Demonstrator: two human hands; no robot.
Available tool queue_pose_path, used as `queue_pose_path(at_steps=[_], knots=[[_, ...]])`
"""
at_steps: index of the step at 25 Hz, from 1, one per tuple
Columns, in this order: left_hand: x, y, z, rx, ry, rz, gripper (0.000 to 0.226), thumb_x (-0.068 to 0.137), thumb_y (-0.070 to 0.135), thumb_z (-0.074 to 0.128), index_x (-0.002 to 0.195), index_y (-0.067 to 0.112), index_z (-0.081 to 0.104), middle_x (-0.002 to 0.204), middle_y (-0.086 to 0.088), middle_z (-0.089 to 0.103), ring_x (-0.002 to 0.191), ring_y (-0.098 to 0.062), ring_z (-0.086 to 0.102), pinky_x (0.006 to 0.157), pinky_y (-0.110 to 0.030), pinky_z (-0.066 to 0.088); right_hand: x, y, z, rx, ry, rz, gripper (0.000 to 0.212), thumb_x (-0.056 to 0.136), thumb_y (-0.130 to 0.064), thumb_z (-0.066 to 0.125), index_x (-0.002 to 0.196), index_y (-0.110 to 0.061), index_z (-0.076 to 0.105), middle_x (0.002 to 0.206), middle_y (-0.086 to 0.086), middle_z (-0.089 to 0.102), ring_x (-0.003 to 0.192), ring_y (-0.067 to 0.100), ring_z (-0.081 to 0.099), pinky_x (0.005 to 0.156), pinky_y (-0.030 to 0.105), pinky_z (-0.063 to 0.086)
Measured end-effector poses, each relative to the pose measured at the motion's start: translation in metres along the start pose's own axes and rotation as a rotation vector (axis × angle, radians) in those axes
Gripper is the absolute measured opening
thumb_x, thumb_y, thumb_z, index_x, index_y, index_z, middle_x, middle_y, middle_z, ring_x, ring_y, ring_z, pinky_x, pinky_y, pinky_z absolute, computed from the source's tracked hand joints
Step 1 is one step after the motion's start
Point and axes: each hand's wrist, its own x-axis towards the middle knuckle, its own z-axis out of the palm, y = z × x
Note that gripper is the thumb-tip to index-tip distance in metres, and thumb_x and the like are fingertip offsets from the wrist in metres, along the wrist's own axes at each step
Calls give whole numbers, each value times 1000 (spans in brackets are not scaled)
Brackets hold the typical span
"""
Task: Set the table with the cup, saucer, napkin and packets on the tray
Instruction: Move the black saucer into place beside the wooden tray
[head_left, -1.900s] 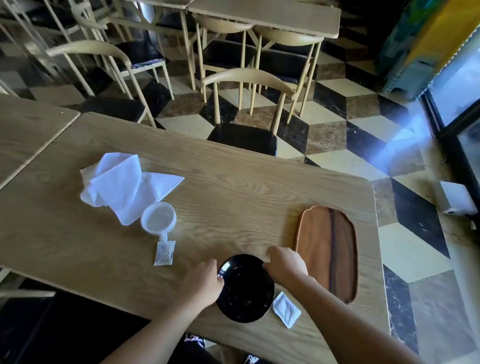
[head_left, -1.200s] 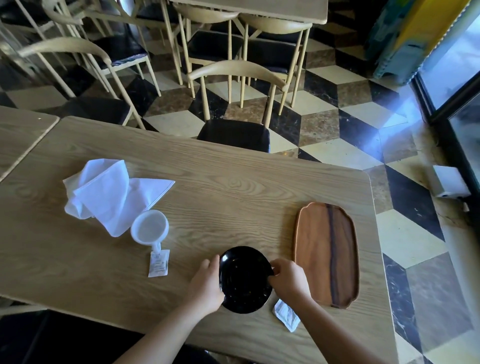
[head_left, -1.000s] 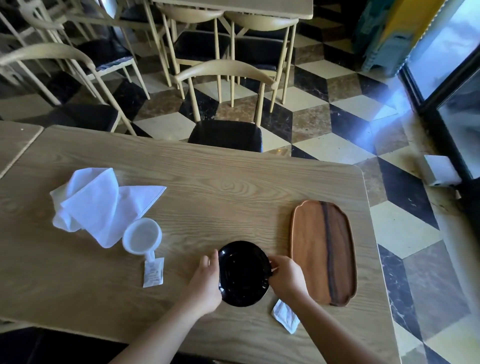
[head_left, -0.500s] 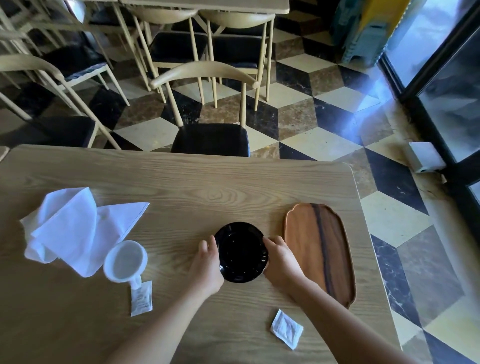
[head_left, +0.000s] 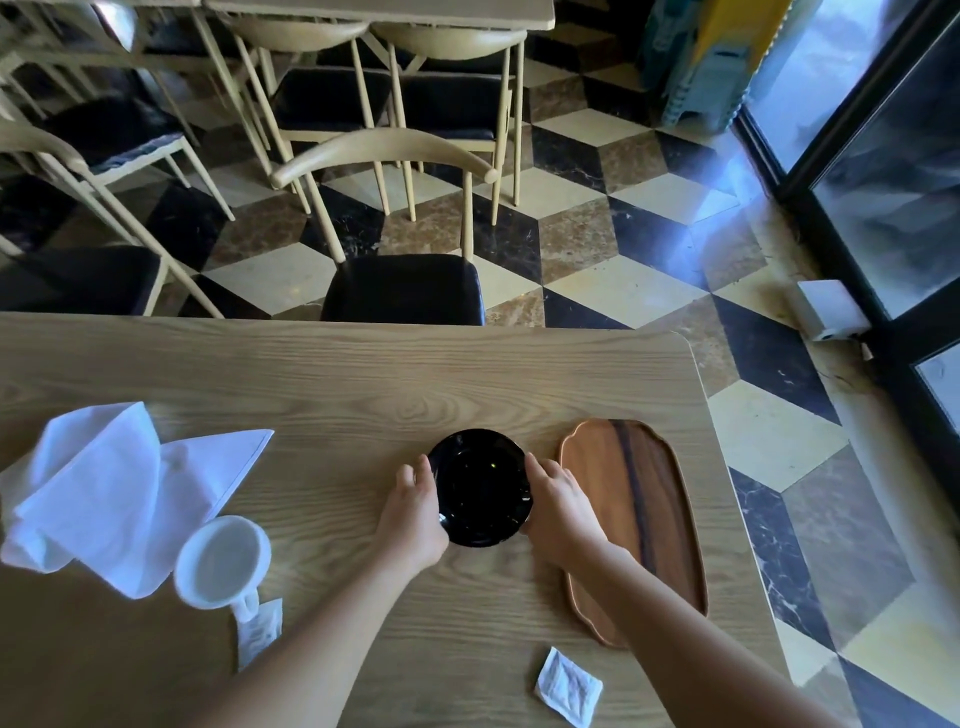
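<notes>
A pale oak-grain bench (head_left: 332, 374) fills the lower part of the view. Just beyond its far edge stands a light wooden chair (head_left: 400, 280) with a black padded seat and curved backrest. More such chairs (head_left: 332, 98) and another table (head_left: 384, 10) stand farther back. The floor (head_left: 639, 244) is tiled in black, cream and brown diamonds. Dark-framed glass doors (head_left: 883, 171) on the right let in bluish daylight. A small white box (head_left: 828, 310) sits at their base

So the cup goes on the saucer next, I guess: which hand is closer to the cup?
Left. The left hand is on the saucer's left rim, on the cup's side; the right hand is on the far rim.
</notes>
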Motion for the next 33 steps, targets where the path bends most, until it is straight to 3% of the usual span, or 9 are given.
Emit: queue_pose_path(at_steps=[6, 11, 15, 18, 23, 26, 28, 30, 33], knots=[[14, 6, -1, -9, 7, 10, 95, 73, 3, 67, 150, 9, 12, 132, -10, 34, 113, -32, 53, 85, -33, 46, 13, 9, -4, -49, 49, -29, 54, 75, -5, 64, 125, -15, 46, 111, 3, 63, 94, 28, 54, 92, 31, 39], [18, 5, 0, -29, 16, 18, 97, 72, 3, 68, 151, 9, 12, 133, -11, 34, 118, -31, 50, 93, -33, 45, 16, 10, -4, -31, 61, -52, 49, 73, -3, 60, 119, -16, 49, 111, 2, 64, 93, 30, 54, 89, 31, 40], [15, 1, -2, -65, 34, 16, 99, 72, 9, 72, 152, 8, 13, 135, -13, 37, 122, -32, 46, 102, -35, 40, 16, 11, -3, -21, 45, -66, 57, 75, -3, 59, 127, -21, 48, 116, -3, 63, 97, 29, 55, 91, 32, 42], [0, -3, -3, -40, 115, 53, 89, 75, 12, 68, 150, 5, 21, 129, -15, 44, 117, -34, 49, 98, -37, 40, 12, 9, -4, -20, 69, -58, 59, 78, -3, 59, 131, -25, 50, 116, -1, 60, 100, 30, 53, 90, 33, 43], [-60, -27, -2, 58, 268, 175, 75, 69, 10, 73, 138, 1, 46, 119, -17, 56, 105, -35, 57, 86, -42, 54, -1, -11, -6, 11, 182, -57, 51, 81, -12, 69, 130, -16, 57, 117, 7, 58, 107, 31, 51, 90, 36, 47], [-106, -53, 6, 72, 366, 170, 68, 60, 11, 76, 125, 3, 58, 110, -13, 62, 92, -33, 64, 74, -40, 57, -7, -39, 3, 14, 90, -167, 44, 82, -17, 69, 126, -16, 62, 121, 4, 61, 112, 28, 53, 94, 35, 46], [-135, -74, 15, 116, 427, 130, 58, 63, 16, 68, 120, 7, 62, 106, -10, 64, 88, -30, 65, 72, -39, 57, -12, -63, 17, 6, 14, -264, 36, 82, -17, 67, 118, -14, 66, 113, 3, 64, 107, 27, 56, 88, 34, 48], [-159, -102, 22, 165, 472, 36, 49, 68, 22, 53, 114, 9, 65, 101, -7, 65, 84, -29, 65, 70, -40, 55, -17, -88, 37, 16, -73, -320, 26, 83, -19, 64, 108, -11, 67, 105, 5, 65, 101, 26, 60, 81, 31, 48], [-187, -148, 24, 169, 508, -221, 41, 70, 26, 45, 102, 13, 66, 93, -8, 61, 78, -35, 60, 68, -44, 50, -28, -131, 72, 67, -239, -352, 29, 85, -27, 64, 113, -19, 67, 105, 2, 68, 97, 22, 63, 82, 28, 47]])
